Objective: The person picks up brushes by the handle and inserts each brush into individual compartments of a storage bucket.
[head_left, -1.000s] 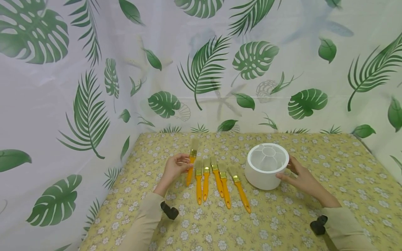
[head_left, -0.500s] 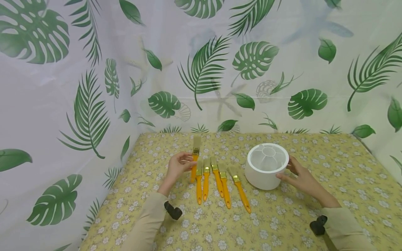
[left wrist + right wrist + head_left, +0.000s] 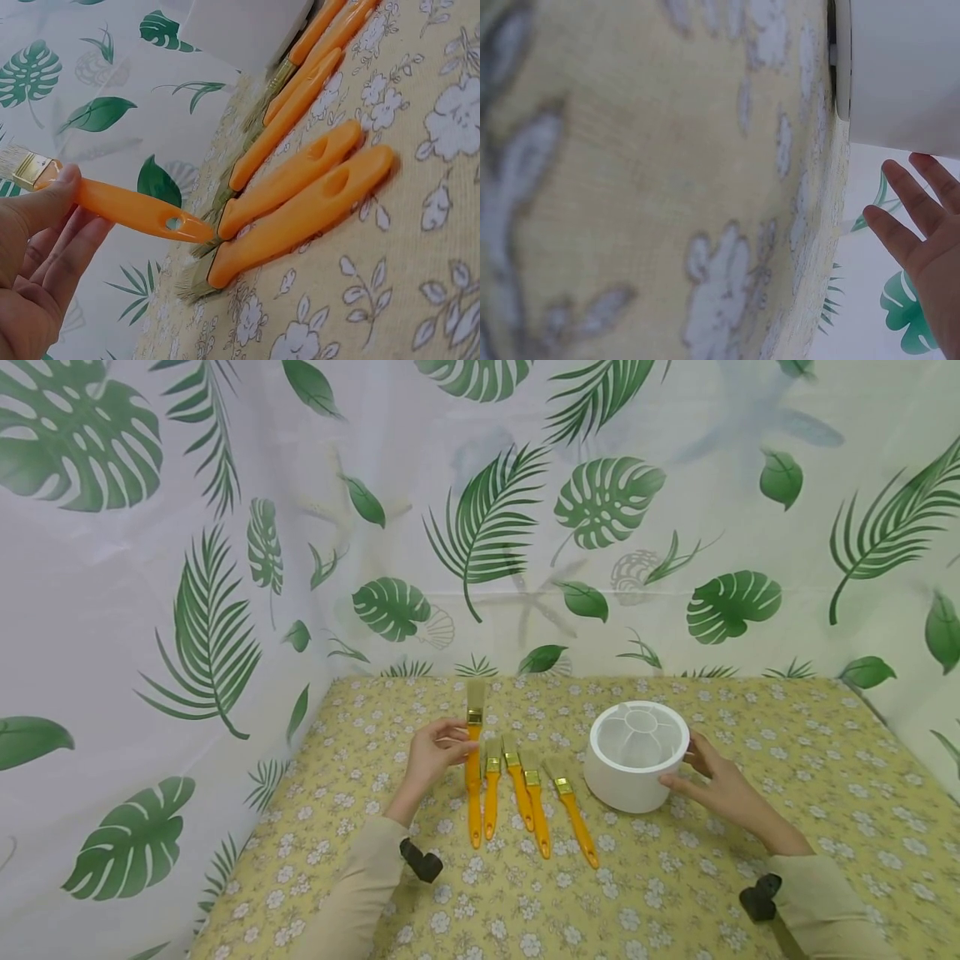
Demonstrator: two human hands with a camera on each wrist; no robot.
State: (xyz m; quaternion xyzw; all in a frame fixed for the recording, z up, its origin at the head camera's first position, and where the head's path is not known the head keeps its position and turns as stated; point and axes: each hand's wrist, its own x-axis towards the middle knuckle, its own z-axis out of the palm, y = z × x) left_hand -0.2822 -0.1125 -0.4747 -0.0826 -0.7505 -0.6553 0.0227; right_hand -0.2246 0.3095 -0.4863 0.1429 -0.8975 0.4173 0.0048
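My left hand pinches a flat paintbrush between thumb and fingers. It has an orange handle, a gold ferrule and pale bristles pointing up and away. In the head view the held brush overlaps the leftmost lying paintbrush; the left wrist view shows it lifted off the cloth. Several matching paintbrushes lie in a loose row, bristles away from me. My right hand rests against the right side of a round white container, fingers spread and fairly straight. A clear divider with a central ring shows inside it.
A yellow floral cloth covers the table. Behind and to the left hang white sheets with green leaf prints. Black wrist mounts sit on both sleeves.
My left hand has moved right and slightly away from me with the paintbrush, which has turned more upright in the head view. The right hand and the container stay put.
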